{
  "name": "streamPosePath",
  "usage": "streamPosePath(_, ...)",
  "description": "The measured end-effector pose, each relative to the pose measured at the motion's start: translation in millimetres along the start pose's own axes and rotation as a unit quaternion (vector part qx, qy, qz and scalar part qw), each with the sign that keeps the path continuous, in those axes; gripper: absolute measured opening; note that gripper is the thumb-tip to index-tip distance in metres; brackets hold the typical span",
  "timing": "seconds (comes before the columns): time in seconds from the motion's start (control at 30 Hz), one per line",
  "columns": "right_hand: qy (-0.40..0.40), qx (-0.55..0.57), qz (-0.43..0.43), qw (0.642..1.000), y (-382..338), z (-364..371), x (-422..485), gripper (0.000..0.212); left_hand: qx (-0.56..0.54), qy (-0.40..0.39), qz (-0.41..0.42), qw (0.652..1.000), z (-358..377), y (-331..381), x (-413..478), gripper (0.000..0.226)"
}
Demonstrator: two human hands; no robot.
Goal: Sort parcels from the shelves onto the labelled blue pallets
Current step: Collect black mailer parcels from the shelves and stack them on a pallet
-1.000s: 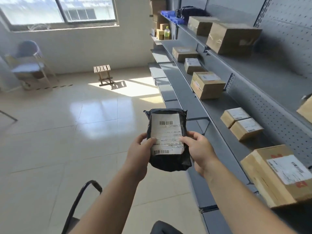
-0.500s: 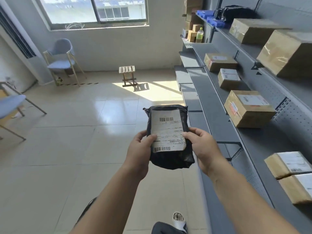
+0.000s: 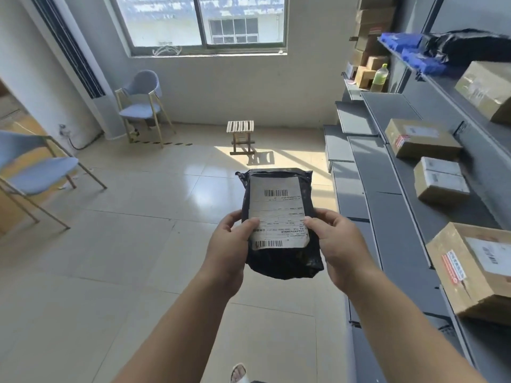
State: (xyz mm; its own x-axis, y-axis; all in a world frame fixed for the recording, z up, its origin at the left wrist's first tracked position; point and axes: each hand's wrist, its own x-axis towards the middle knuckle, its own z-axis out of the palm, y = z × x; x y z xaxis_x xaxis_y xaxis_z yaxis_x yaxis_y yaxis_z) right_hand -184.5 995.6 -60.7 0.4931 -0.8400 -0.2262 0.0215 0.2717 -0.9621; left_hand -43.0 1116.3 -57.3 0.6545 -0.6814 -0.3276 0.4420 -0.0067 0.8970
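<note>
Ahead, stool [image 3: 240, 128]; shelves [image 3: 373, 167] rightward.

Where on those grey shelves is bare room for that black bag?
Free: the lower grey metal shelf, and the gap between the small white-labelled cardboard box and the large brown cardboard box. Crowded: around the blue plastic trays.

The parcel [image 3: 279, 261] is a black plastic bag, crinkled and faintly shiny, with a matt white paper label [image 3: 276, 211] stuck flat on its face. The floor [image 3: 110, 244] is pale tile, smooth and glossy enough to mirror the window light. The shelves [image 3: 373, 172] look like grey painted metal, matt and even. The boxes [image 3: 423, 142] on them are dull brown cardboard, some with glossy tape. The stool [image 3: 240, 126] has wooden slats, and the bottle [image 3: 379, 77] is clear plastic.
</note>
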Motion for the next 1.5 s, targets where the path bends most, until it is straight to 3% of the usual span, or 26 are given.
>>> streamPosePath(0.5, 0.068, 0.022, -0.063, 0.995, -75.7, 92.1, 231.9, 0.018, -0.022, -0.084, 0.015, 0.996, 26.7, 121.1, 261.8, 0.023)
streamPosePath(0.73, 0.106, 0.03, -0.074, 0.991, -97.4, 89.6, 330.9, 0.015, -0.021, -0.11, 0.005, 0.994, 66.9, 140.5, 361.8, 0.024)
streamPosePath(1.2, 0.065, 0.027, -0.112, 0.991, -206.9, 58.8, 576.5, 0.017, -0.023, -0.093, 0.08, 0.992, 205.3, 212.1, 562.8, 0.022)
streamPosePath(1.5, 0.083, 0.008, -0.107, 0.991, -235.2, 50.7, 701.8, 0.016, -0.039, -0.08, 0.073, 0.993, 261.1, 234.2, 678.0, 0.022)
